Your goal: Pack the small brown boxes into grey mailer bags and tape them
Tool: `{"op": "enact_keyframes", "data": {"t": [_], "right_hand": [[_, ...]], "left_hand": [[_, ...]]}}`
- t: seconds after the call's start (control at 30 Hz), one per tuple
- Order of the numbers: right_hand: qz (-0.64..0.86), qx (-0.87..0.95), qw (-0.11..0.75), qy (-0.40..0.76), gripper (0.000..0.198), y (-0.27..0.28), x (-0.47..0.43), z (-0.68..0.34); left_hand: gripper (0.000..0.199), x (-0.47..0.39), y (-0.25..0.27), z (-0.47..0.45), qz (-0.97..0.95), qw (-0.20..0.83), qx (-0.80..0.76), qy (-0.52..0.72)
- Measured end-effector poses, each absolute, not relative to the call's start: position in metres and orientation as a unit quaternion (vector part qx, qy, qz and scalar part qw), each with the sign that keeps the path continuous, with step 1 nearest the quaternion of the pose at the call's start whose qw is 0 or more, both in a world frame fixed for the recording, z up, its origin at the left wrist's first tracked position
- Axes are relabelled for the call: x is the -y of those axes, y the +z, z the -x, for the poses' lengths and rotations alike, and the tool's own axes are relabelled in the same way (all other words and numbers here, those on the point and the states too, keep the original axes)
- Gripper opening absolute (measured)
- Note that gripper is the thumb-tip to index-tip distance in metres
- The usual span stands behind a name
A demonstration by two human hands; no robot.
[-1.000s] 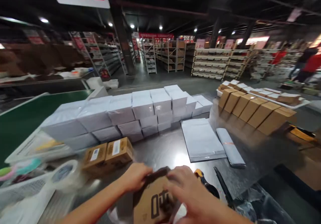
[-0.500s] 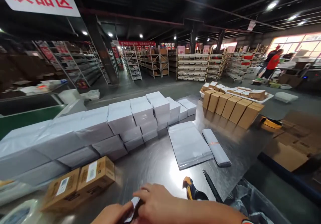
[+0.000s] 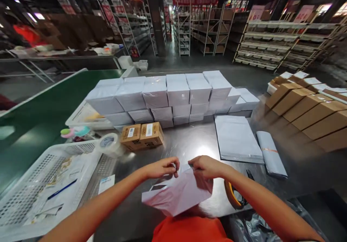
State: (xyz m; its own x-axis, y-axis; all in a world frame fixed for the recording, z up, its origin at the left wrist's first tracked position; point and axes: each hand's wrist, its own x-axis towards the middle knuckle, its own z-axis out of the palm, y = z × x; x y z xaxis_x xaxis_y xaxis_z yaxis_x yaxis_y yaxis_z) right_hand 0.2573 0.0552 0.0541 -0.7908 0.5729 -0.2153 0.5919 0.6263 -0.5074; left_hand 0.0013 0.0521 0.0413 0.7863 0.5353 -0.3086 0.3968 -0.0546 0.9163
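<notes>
Head view: left hand [image 3: 162, 168], right hand [image 3: 206, 167] pinch mailer bag [image 3: 179, 193].

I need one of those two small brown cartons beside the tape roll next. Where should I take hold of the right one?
Probably the right-hand brown carton by its free right end and front face, coming from above right: its left side sits against the other carton and white parcels stand close behind.

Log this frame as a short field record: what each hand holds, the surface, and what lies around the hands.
left hand: pinches the top edge of the grey mailer bag
right hand: pinches the same edge
surface: steel table
behind hands: wall of wrapped white parcels; two small cardboard boxes
right of hands: flat mailer stack, rolled mailer
left: white basket, tape roll
</notes>
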Motion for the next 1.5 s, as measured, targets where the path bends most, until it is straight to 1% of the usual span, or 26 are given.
{"op": "enact_keyframes", "data": {"t": [0.07, 0.1, 0.2, 0.27, 0.3, 0.33, 0.43, 0.47, 0.67, 0.87, 0.97, 1.0, 1.03, 1.1, 1.13, 1.27, 1.37, 1.43, 1.5], "right_hand": [[-0.332, -0.899, 0.016, -0.286, 0.017, 0.051, -0.054, -0.258], [-0.336, -0.896, 0.016, -0.291, 0.018, 0.05, -0.053, -0.258], [-0.344, -0.888, 0.007, -0.306, 0.016, 0.052, -0.049, -0.262], [-0.358, -0.881, -0.003, -0.31, 0.014, 0.056, -0.046, -0.266], [-0.362, -0.878, -0.007, -0.313, 0.014, 0.058, -0.044, -0.269], [-0.36, -0.876, -0.006, -0.322, 0.014, 0.061, -0.042, -0.271], [-0.333, -0.872, -0.001, -0.359, 0.019, 0.069, -0.038, -0.277], [-0.33, -0.87, 0.003, -0.366, 0.021, 0.072, -0.037, -0.278], [-0.39, -0.865, 0.039, -0.315, 0.022, 0.076, -0.03, -0.275], [-0.412, -0.875, 0.103, -0.231, 0.02, 0.086, -0.022, -0.277], [-0.421, -0.872, 0.111, -0.223, 0.042, 0.088, -0.018, -0.281], [-0.414, -0.875, 0.11, -0.226, 0.044, 0.087, -0.018, -0.283], [-0.405, -0.879, 0.107, -0.229, 0.038, 0.084, -0.017, -0.285], [-0.399, -0.88, 0.087, -0.245, 0.02, 0.075, -0.018, -0.289], [-0.406, -0.873, 0.07, -0.261, 0.016, 0.07, -0.019, -0.292], [-0.461, -0.804, -0.006, -0.375, 0.03, 0.047, -0.022, -0.303], [-0.512, -0.713, -0.089, -0.471, 0.038, 0.031, -0.021, -0.307], [-0.519, -0.679, -0.156, -0.495, 0.044, 0.024, -0.02, -0.308], [-0.503, -0.684, -0.216, -0.483, 0.047, 0.021, -0.019, -0.311]], "left_hand": [[0.059, -0.046, 0.043, 0.013, -0.659, 0.669, -0.333, 0.091], [0.069, -0.039, 0.044, 0.021, -0.646, 0.681, -0.33, 0.098], [0.09, -0.013, 0.044, 0.044, -0.667, 0.659, -0.325, 0.119], [0.098, 0.002, 0.041, 0.055, -0.681, 0.631, -0.336, 0.16], [0.098, 0.008, 0.037, 0.058, -0.684, 0.615, -0.344, 0.189], [0.092, 0.012, 0.032, 0.059, -0.684, 0.599, -0.356, 0.216], [0.06, 0.018, 0.013, 0.055, -0.662, 0.576, -0.399, 0.267], [0.054, 0.019, 0.006, 0.053, -0.643, 0.578, -0.415, 0.283], [0.048, 0.027, -0.022, 0.04, -0.461, 0.588, -0.534, 0.396], [0.039, 0.028, -0.015, 0.036, -0.497, 0.509, -0.55, 0.438], [0.039, 0.027, -0.015, 0.036, -0.498, 0.514, -0.547, 0.435], [0.039, 0.027, -0.016, 0.037, -0.497, 0.515, -0.546, 0.436], [0.039, 0.028, -0.017, 0.037, -0.496, 0.514, -0.547, 0.437], [0.039, 0.029, -0.02, 0.039, -0.504, 0.508, -0.547, 0.435], [0.039, 0.029, -0.021, 0.04, -0.508, 0.503, -0.55, 0.431], [0.043, 0.03, -0.023, 0.04, -0.51, 0.493, -0.571, 0.413], [0.045, 0.03, -0.022, 0.039, -0.503, 0.491, -0.582, 0.409], [0.043, 0.031, -0.022, 0.039, -0.486, 0.487, -0.589, 0.424], [0.041, 0.032, -0.022, 0.04, -0.463, 0.495, -0.586, 0.443]]}}
